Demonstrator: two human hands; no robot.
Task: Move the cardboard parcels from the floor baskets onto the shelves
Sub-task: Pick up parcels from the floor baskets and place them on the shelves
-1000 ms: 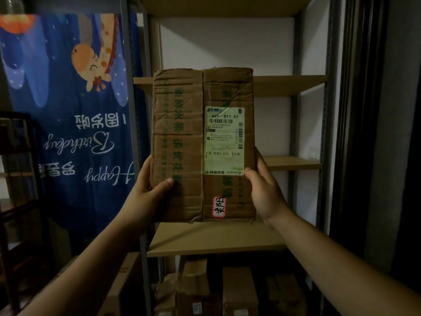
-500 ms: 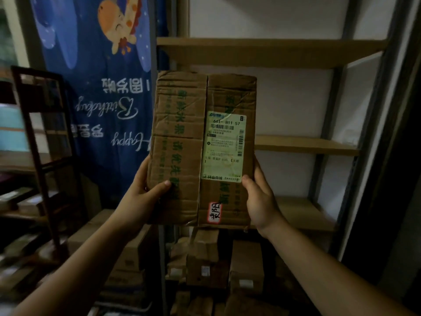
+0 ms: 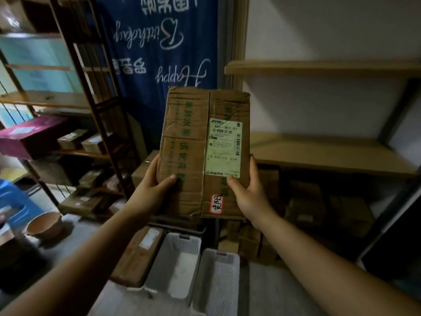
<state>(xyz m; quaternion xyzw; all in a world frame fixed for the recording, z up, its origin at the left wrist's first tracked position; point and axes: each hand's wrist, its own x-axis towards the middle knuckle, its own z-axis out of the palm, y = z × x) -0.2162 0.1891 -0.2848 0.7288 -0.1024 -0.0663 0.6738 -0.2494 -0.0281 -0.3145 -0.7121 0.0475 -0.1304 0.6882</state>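
Note:
I hold a flat cardboard parcel upright in front of me, its taped face and white shipping label toward the camera. My left hand grips its lower left edge, thumb on the front. My right hand grips the lower right edge the same way. Behind the parcel to the right run wooden shelves on a metal frame. Two white floor baskets stand side by side below my hands, and both look empty.
More cardboard boxes fill the bottom level under the shelves. A long parcel lies on the floor left of the baskets. A dark wooden rack with boxes stands at left, by a blue banner. A bowl sits on the floor.
The view has tipped downward, so the floor baskets come into sight. The parcel sits lower against the shelving, and both hands keep the same grip.

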